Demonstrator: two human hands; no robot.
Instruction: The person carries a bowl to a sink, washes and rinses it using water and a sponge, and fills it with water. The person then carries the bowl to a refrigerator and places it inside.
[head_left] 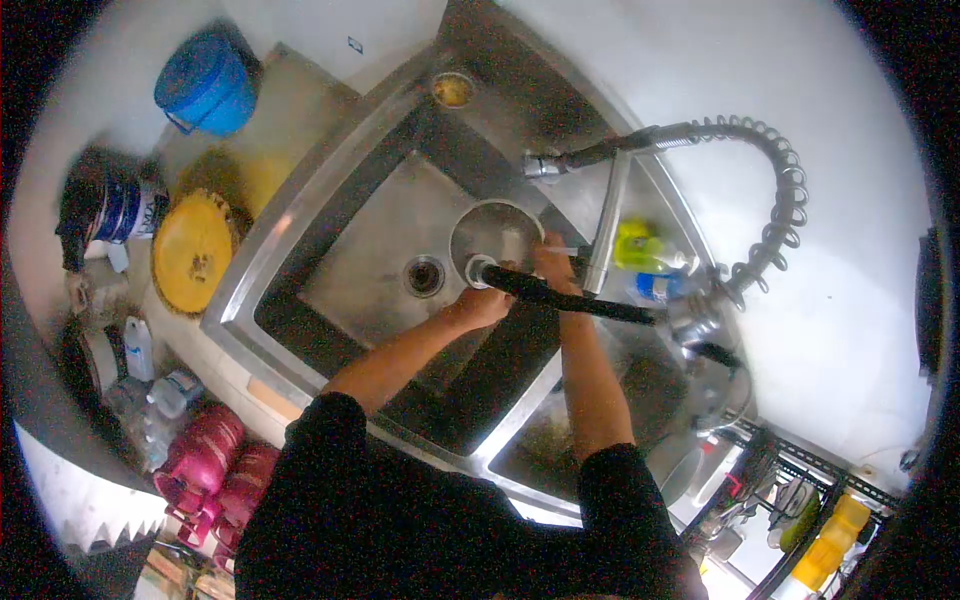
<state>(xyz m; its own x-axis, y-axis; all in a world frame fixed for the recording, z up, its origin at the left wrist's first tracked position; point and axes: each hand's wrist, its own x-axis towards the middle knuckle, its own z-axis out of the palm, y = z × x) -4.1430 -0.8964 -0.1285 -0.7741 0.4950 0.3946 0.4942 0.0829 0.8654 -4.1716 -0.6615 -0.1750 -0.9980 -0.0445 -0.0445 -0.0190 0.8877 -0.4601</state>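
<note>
Inside the large basin of a stainless steel sink [350, 225], a round metal bowl [492, 228] is held tilted with its inside showing. My left hand [484, 306] is closed at the bowl's near edge, its fingers partly hidden by the black faucet spout [540, 292]. At the right rim, my right hand [552, 262] is closed on the bowl. The spout's pale tip [480, 270] overlaps the bowl's lower edge. A drain [424, 276] lies left of the bowl.
A coiled spring hose [795, 200] arches on the right, its spray head [543, 167] over the sink. A yellow-green bottle [637, 245] stands behind the divider. A blue bucket [205, 85], yellow round lid [195, 252] and pink gas cylinders [205, 455] are at left.
</note>
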